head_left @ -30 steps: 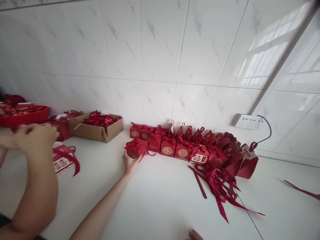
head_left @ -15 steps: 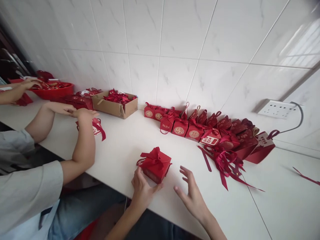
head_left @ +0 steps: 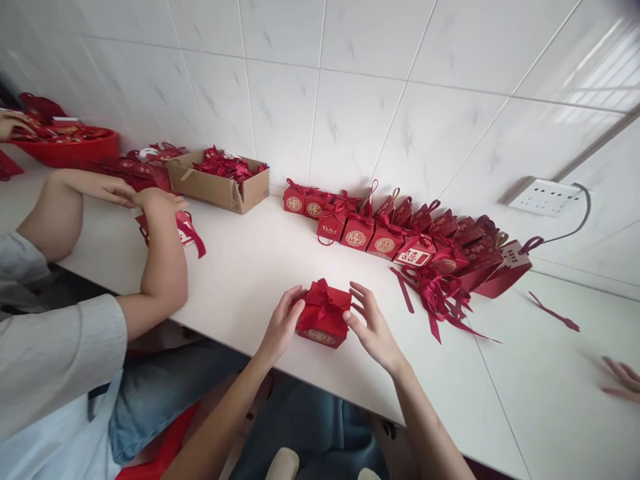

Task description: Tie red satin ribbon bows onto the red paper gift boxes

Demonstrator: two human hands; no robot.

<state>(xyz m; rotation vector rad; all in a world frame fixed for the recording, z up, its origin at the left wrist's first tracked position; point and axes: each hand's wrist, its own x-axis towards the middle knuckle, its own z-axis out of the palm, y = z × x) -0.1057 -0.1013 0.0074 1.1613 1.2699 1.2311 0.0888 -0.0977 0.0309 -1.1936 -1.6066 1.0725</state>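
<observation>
On my feed: one square red cardboard box (head_left: pixel 323 333), one ribbon bow (head_left: pixel 324 301) topping it, near the white table's (head_left: pixel 235 273) front edge. My left hand (head_left: pixel 284 323) and right hand (head_left: pixel 374 328) flank it, fingers curved; can't tell if gripping. One cardboard carton (head_left: pixel 203 187): red ribbony pieces (head_left: pixel 220 165). One red basin (head_left: pixel 75 153), heaped.

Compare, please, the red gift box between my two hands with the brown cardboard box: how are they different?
The gift box is red with a gold emblem; the cardboard box is brown. The gift box is closed under a ribbon bow; the cardboard box is open and holds red ribbon-like pieces. The gift box is smaller than the cardboard box. Both stand on the white table.
</observation>
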